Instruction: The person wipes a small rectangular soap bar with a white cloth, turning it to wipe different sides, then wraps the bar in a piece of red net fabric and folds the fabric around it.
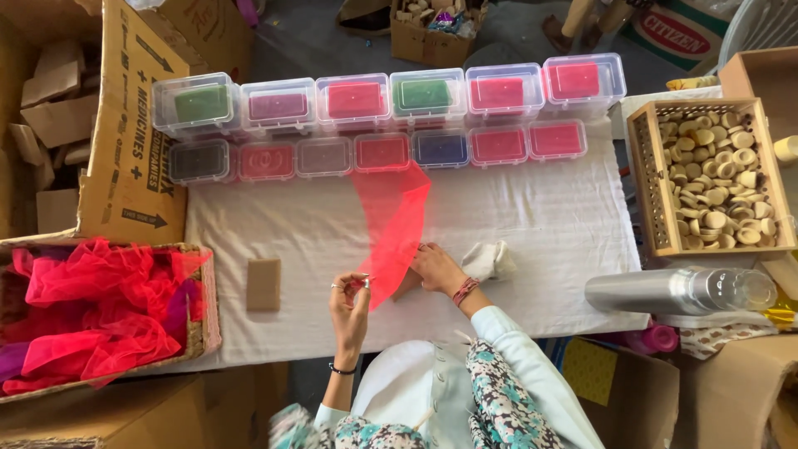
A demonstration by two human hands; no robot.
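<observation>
A sheer red net cloth [392, 218] lies stretched over the white table cover [532, 224]. My left hand [350, 301] pinches its near corner. My right hand [435, 268] presses on the cloth's right edge, over a small brown block that is mostly hidden. Another small brown cardboard block [263, 284] lies flat to the left of my left hand. A crumpled white cloth piece [489, 259] sits just right of my right hand.
Clear plastic boxes [391, 100] with coloured contents line the table's far edge in two rows. A basket of red and pink net cloths [91, 312] is at left. A wooden crate of wooden rings [711, 179] and a steel bottle [677, 289] are at right. Cardboard cartons [133, 125] surround the table.
</observation>
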